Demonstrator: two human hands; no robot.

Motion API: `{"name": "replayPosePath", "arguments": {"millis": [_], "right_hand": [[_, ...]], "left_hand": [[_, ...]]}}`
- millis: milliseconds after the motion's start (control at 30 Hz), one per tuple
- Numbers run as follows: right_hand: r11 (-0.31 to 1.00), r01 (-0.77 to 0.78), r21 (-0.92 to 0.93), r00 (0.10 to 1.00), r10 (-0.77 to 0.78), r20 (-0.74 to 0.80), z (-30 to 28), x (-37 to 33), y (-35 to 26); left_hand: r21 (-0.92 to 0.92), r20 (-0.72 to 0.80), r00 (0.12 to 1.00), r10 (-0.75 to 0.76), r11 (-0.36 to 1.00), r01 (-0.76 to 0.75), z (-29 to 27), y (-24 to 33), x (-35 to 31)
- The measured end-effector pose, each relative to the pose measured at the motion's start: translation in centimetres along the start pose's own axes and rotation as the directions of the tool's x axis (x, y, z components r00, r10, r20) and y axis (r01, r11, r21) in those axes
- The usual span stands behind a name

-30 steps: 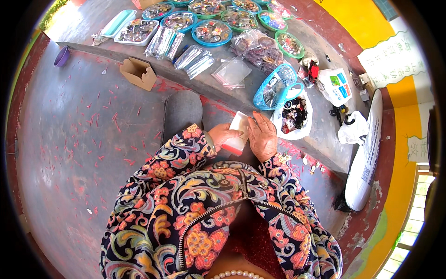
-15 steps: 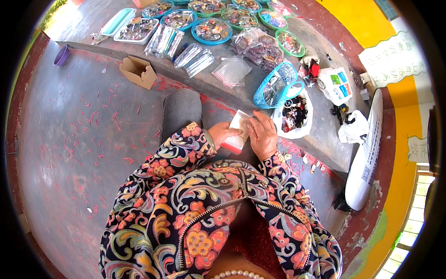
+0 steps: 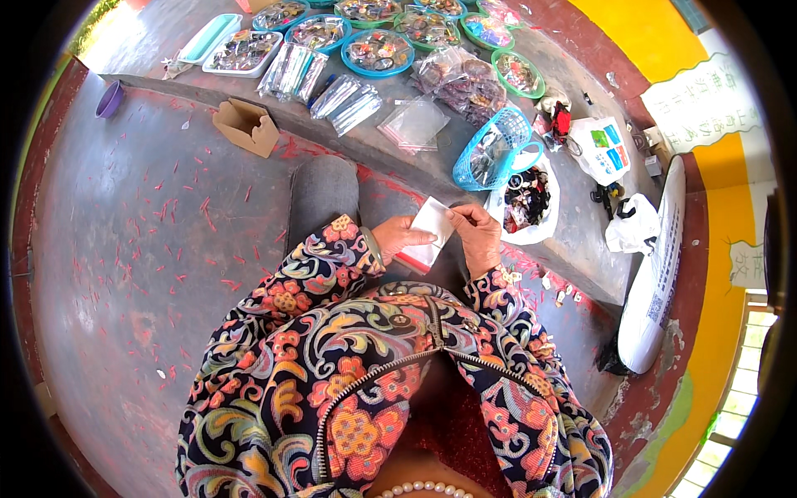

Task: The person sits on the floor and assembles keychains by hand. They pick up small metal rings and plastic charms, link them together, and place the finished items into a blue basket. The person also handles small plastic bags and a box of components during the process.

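Observation:
In front of my lap I hold a small whitish plastic bag [image 3: 432, 218] with a red strip along its near end. My left hand [image 3: 400, 237] is closed on its left side, thumb lying across the face. My right hand [image 3: 479, 237] has its fingers pinched at the bag's upper right edge. Whether anything is inside the bag I cannot tell. Closest to my right hand is a white bag [image 3: 544, 228] of dark mixed small items, with a blue mesh basket [image 3: 473, 158] beside it.
On the raised ledge lie clear plastic bags [image 3: 414, 124], bundles of silvery packets [image 3: 346, 104] and several round baskets [image 3: 378, 73] of small wrapped items. An opened cardboard box [image 3: 246, 129] stands on the floor by the ledge. A purple bowl [image 3: 110, 100] sits far left. Red scraps litter the floor.
My right hand's fingers have drawn from spread over the bag to a pinch at its upper right edge. More of the bag's whitish face shows. My left hand stays in place.

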State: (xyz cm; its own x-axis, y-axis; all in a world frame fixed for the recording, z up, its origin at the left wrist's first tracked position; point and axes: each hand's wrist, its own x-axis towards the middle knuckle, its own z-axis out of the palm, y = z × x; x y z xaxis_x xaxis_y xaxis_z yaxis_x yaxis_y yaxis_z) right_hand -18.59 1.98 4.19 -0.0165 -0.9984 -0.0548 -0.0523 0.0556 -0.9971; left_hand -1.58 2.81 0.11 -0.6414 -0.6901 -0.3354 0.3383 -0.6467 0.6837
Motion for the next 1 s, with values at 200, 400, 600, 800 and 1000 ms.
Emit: {"name": "replayPosePath", "arguments": {"millis": [200,400,600,800,1000], "right_hand": [[0.89,0.211,-0.404,0.969,-0.243,-0.031,-0.3,-0.1,0.2],[0.271,0.589,-0.762,0.678,-0.678,0.283,-0.1,-0.2,-2.1],[0.059,0.691,-0.721,0.533,-0.714,0.453,0.1,-0.6,-4.0],[0.616,0.468,-0.633,0.877,-0.414,0.245,0.5,-0.5,-3.3],[0.671,0.449,-0.591,0.884,-0.431,0.182,0.5,-0.5,-3.1]], "left_hand": [[-0.044,0.063,0.998,-0.018,0.999,0.021,0.5,0.7,-0.4],[-0.087,0.061,0.997,-0.037,0.995,0.042,0.6,0.9,-0.6],[-0.124,0.056,0.995,-0.078,0.989,0.084,0.6,1.2,-0.7],[-0.006,0.077,0.997,-0.023,1.0,0.023,0.3,0.9,-0.4],[0.013,0.114,0.993,-0.023,1.0,0.021,0.8,1.5,-1.0]]}}
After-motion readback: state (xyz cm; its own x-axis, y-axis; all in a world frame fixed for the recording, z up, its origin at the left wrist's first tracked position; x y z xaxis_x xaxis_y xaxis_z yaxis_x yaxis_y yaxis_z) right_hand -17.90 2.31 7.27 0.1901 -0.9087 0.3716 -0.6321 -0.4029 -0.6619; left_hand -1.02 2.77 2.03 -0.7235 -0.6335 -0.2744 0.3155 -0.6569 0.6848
